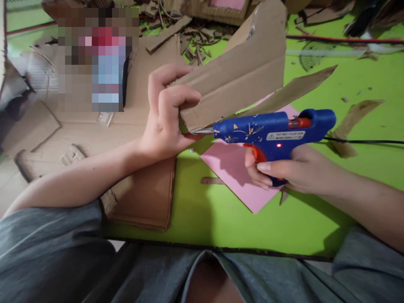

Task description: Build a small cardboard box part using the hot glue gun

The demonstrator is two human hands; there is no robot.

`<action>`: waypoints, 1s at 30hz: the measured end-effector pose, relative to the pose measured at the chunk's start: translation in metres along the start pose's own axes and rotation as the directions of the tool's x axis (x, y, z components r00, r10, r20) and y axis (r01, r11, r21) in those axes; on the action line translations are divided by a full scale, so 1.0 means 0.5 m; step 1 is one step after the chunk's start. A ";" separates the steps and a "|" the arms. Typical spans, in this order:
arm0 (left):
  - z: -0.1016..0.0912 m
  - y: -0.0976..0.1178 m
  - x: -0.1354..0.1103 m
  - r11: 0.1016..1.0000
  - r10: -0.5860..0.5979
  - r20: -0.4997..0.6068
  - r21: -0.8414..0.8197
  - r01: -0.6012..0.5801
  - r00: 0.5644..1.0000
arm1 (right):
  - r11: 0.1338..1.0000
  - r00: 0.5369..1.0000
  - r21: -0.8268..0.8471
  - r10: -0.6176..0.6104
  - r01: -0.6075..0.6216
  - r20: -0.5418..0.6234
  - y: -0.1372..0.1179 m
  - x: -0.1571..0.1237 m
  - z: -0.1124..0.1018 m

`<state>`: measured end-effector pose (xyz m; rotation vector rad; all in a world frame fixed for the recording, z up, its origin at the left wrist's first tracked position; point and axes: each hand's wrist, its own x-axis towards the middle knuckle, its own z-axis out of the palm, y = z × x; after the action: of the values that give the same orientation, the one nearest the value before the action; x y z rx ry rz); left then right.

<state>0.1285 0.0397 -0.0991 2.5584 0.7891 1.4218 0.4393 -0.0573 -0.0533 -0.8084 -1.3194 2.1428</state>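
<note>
Snugly, the left hand point(167, 118) clasps folded cardboard point(233, 80), the right hand point(293, 172) a glue gun point(261, 130).

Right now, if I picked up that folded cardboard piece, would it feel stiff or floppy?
The folded cardboard piece likely feels stiff: it holds its bent shape without sagging in the left hand. It is probably light for its size, being thin board, and it looks unlikely to roll.

One view from my own head, worn camera facing forward and down, close above my left hand point(166, 120), my right hand point(280, 168) and the green tabletop point(252, 231)
</note>
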 end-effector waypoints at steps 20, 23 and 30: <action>-0.021 -0.007 0.015 0.990 0.137 0.033 0.029 -0.138 0.990 | 0.983 0.989 -0.121 0.126 -0.136 -0.083 -0.046 -0.014 0.017; -0.029 -0.002 0.019 0.990 0.137 0.043 0.035 -0.138 0.990 | 0.984 0.988 -0.108 0.131 -0.140 -0.084 -0.050 -0.012 0.020; -0.022 -0.006 0.014 0.976 0.200 -0.027 0.089 -0.197 0.979 | 0.982 0.984 -0.096 0.153 -0.162 -0.088 -0.059 -0.008 0.028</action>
<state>0.1214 0.0442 -0.0887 2.7515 0.6273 1.5245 0.4354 -0.0564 -0.0207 -1.0621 -1.3738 2.1511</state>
